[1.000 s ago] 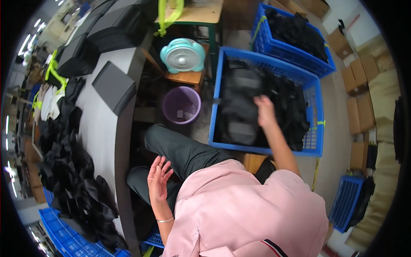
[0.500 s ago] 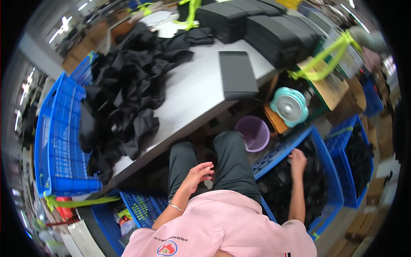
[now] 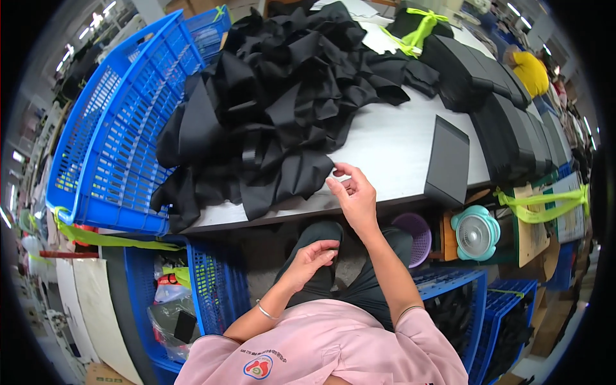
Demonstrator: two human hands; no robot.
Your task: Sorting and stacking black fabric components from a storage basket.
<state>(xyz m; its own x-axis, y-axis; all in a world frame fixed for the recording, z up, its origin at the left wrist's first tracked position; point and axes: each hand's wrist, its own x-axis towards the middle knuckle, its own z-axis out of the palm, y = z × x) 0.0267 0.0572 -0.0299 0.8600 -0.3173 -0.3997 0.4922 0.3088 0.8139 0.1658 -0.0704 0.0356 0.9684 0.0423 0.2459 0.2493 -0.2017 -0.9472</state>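
Observation:
My right hand [image 3: 354,197] reaches over the front edge of the white table, palm turned left. Its thumb and index finger are apart, and the fingertips come up to the edge of a black fabric piece [image 3: 298,174]. That piece lies at the near side of a large loose heap of black fabric pieces [image 3: 282,90]. Over my lap hovers my left hand [image 3: 309,263], fingers loosely stretched with nothing visible in them.
A blue crate [image 3: 131,109] stands on the table's left. Stacked black panels [image 3: 507,128] and a single dark panel [image 3: 449,163] lie right. Below are a purple basket [image 3: 418,240], a turquoise fan [image 3: 476,232] and blue crates [image 3: 478,314], some holding black pieces.
My right hand has left the blue crate of black pieces at my right and moved up to the fabric heap. The view has turned left; my left hand stays over my lap.

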